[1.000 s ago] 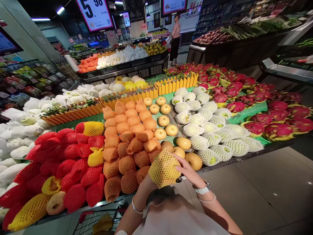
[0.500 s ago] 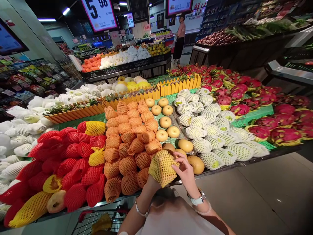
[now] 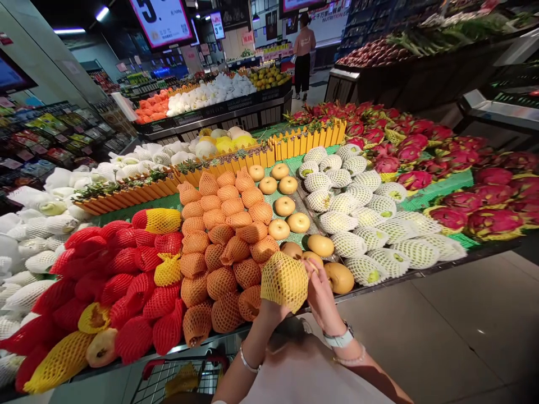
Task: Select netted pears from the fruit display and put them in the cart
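Note:
A yellow foam fruit net (image 3: 284, 282) is held up at the front edge of the display, bulging and rounded. My left hand (image 3: 273, 312) supports it from below and behind, its fingers mostly covered by the mesh. On the net's right edge, my right hand (image 3: 319, 289) has its fingers closed together. Whether a fruit is inside the net cannot be made out. Bare round brown pears (image 3: 339, 278) lie just beyond and to the right of my hands. Pears in orange foam nets (image 3: 226, 312) sit in rows to the left.
Fruit in red nets (image 3: 133, 335) fills the left side, with white-netted fruit (image 3: 365, 270) and dragon fruit (image 3: 492, 224) to the right. A low yellow picket fence (image 3: 309, 143) runs behind. Below the edge is a shopping cart (image 3: 179, 367). A person (image 3: 303, 53) stands far back.
The net has turned and risen slightly, and my left hand shows more beneath it. My right fingers have drawn in closer along its right edge. The distant person has turned away.

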Available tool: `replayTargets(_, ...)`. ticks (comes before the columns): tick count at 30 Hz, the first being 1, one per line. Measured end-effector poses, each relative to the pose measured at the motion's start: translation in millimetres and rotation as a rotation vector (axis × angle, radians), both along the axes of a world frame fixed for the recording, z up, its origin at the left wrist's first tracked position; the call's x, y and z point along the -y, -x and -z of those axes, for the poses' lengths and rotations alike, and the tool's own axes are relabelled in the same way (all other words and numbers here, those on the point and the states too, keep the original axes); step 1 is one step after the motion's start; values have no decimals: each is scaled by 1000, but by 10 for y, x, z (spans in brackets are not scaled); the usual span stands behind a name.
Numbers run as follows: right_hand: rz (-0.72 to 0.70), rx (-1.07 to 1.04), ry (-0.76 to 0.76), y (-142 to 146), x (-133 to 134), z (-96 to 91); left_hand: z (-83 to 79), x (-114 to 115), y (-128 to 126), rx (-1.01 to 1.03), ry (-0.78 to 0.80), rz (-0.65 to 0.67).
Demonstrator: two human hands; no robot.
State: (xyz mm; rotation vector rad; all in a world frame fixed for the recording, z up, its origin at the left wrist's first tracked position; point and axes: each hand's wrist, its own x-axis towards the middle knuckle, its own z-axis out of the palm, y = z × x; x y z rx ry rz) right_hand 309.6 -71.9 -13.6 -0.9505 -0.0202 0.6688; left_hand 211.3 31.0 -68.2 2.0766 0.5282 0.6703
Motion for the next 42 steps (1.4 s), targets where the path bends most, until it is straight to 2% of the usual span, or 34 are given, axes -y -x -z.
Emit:
replayTargets(2,-182,-213,-93,145,-6,-14,-77,14,-52,-71,-42,39)
replayTargets(4,-275,-337,-146,221,-23,-5,-213,53,-116,-131,-115,110)
replayTargets(8,-122,-394,-142,169,-64,78,-572,140,-83,-136,-180,268)
replayTargets(10,-39,-375,-131,92,-57,125,-692,140,55,-103,-115,302)
replayTargets(11,-5,-352,-128,53,-45,145,-720,123,135,-59,-49,271)
replayTargets(12,18,-319,-127,17,-27,159,-728,97,208,15,31,198)
replayTargets(15,16,-179,-102,-52,36,176,-698,2,300,352,295,-163)
replayTargets(17,-44,-86,-63,-60,67,166,-695,-33,233,499,453,-291)
replayTargets(18,-79,-45,-42,-55,77,156,-705,-35,175,510,520,-280)
replayTargets(20,-141,33,2,-39,84,130,-732,-9,51,432,610,-153)
replayTargets(23,-206,212,50,-43,79,78,-728,73,-76,271,658,20)
replayTargets(27,-258,404,63,-92,43,-11,-589,183,-146,272,756,-7)
replayTargets(30,-181,394,98,-63,-18,-84,-471,267,-200,290,830,-123)
replayTargets(32,-95,407,129,-10,-52,-132,-436,322,-218,294,797,-201)
replayTargets(34,-69,446,103,21,-57,-187,-447,354,-198,333,707,-216)
replayTargets(36,-99,485,12,-10,-27,-265,-499,346,-139,399,621,-173)
replayTargets(38,-162,520,-74,-114,22,-377,-572,302,-67,410,602,-101)
replayTargets(40,-256,553,-98,-253,62,-506,-639,244,-14,351,678,-4)
replayTargets(42,-401,592,-62,-372,71,-600,-679,194,4,258,845,109)
